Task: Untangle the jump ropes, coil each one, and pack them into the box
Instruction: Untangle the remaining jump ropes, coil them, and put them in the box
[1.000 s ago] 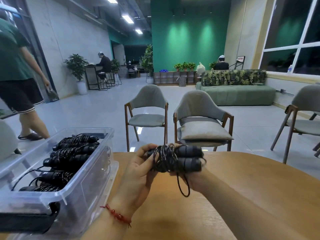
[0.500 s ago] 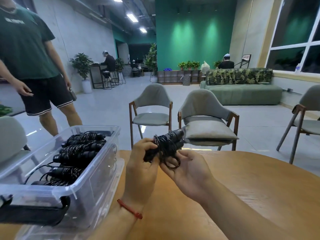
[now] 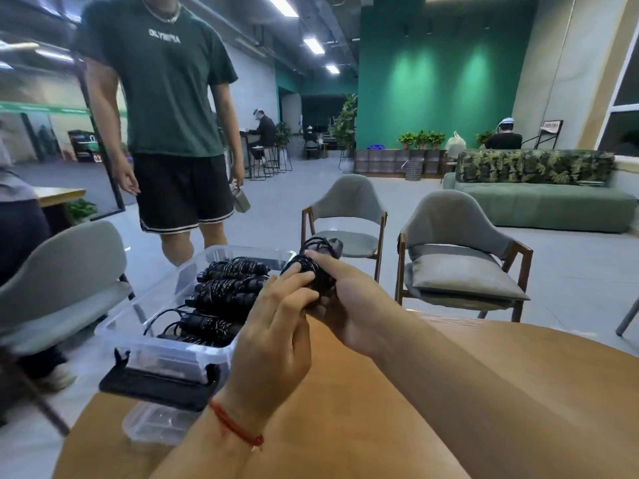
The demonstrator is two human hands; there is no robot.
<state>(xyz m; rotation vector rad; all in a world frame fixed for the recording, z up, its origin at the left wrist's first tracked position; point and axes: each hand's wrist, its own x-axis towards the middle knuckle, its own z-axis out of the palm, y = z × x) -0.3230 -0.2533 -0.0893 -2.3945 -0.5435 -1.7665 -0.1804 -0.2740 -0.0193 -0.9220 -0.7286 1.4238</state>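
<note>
Table (image 3: 380, 426); left hand (image 3: 276, 337), right hand (image 3: 352, 305) clasp coiled rope (image 3: 313, 271).

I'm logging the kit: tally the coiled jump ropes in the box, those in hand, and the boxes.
Coiled ropes in the clear box: 5, as far as overlap shows
Coiled rope held by left hand and right hand: 1
Clear box: 1
Total: 7

Around me: green wall (image 3: 435, 98), grey floor (image 3: 269, 229), ceiling strip lights (image 3: 314, 44), grey wooden-legged chair (image 3: 349, 198), cushioned chair (image 3: 456, 219) beside it, green sofa (image 3: 543, 209) beyond, window (image 3: 622, 140) at right, round wooden table (image 3: 328, 409) before me.
</note>
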